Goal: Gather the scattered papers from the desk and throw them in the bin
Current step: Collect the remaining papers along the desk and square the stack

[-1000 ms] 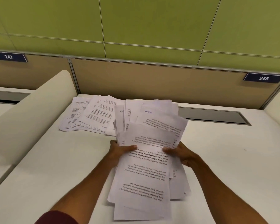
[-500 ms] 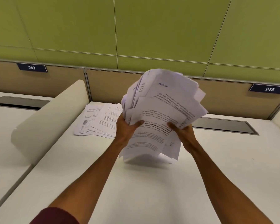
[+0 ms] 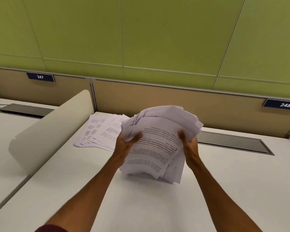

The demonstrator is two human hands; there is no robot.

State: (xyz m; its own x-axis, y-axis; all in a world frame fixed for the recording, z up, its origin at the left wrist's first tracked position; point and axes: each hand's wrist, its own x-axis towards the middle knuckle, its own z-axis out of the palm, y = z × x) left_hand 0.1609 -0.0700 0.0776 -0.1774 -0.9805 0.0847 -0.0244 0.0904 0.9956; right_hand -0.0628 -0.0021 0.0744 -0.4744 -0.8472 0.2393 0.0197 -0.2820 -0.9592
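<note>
A thick, untidy bundle of printed white papers (image 3: 157,144) stands on its lower edge on the white desk (image 3: 141,206). My left hand (image 3: 126,144) grips its left side, thumb on the front sheet. My right hand (image 3: 188,144) grips its right side. A second fan of printed papers (image 3: 99,131) lies flat on the desk at the back left, partly hidden behind the bundle. No bin is in view.
A curved cream divider (image 3: 49,131) borders the desk on the left. A grey cable tray lid (image 3: 233,143) runs along the back right. Tan partition panels carry plates 247 (image 3: 40,76) and 248 (image 3: 285,105). A neighbouring desk lies further left.
Both hands lifted the bundle off the desk, raised it upright, then brought it down so its lower edge meets the desk. The back-left papers stayed put.
</note>
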